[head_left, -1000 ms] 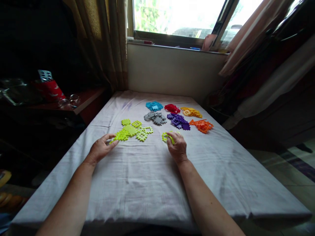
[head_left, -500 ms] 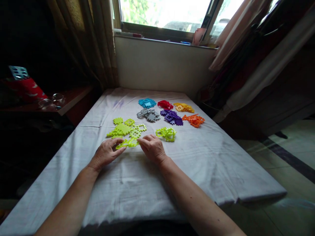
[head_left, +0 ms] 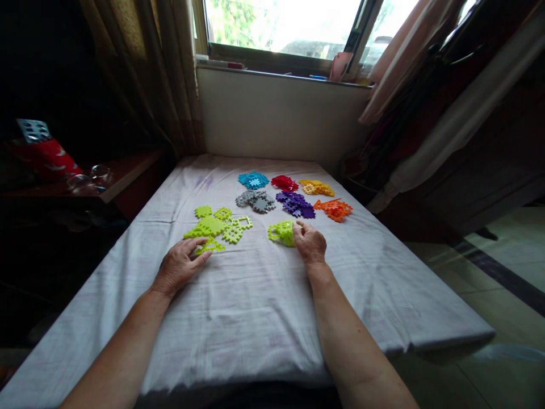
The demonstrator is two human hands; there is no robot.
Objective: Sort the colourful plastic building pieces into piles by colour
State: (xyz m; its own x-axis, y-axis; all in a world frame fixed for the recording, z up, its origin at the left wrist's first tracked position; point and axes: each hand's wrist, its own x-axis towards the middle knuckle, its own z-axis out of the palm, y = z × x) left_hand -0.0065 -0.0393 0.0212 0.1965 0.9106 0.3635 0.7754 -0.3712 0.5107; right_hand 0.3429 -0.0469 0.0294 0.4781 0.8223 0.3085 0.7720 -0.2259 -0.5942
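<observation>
Flat, toothed plastic interlocking tiles lie in colour groups on the cloth. My left hand [head_left: 181,264] has its thumb and fingers around the edge of a lime-green openwork tile [head_left: 213,245]. Just beyond it spreads a cluster of lime-green tiles [head_left: 210,225], some solid and some with cut-out centres. At the smaller lime-green pile [head_left: 276,233] to the right, my right hand [head_left: 310,244] pinches a lime-green tile [head_left: 286,232] by its right side. That tile looks tilted up over the pile, and my fingers hide part of it.
Farther back sit blue [head_left: 254,180], red [head_left: 284,182], yellow [head_left: 317,188], grey [head_left: 255,201], purple [head_left: 296,204] and orange tiles [head_left: 334,209]. A white cloth [head_left: 255,324] covers the table. Left stands a side shelf [head_left: 128,170] with glasses [head_left: 91,179]; hanging clothes [head_left: 426,142] are right.
My right hand has left the tile near my left hand and moved right to the smaller lime-green pile, grasping a tile there. My left hand has barely moved; its tile has shifted slightly left.
</observation>
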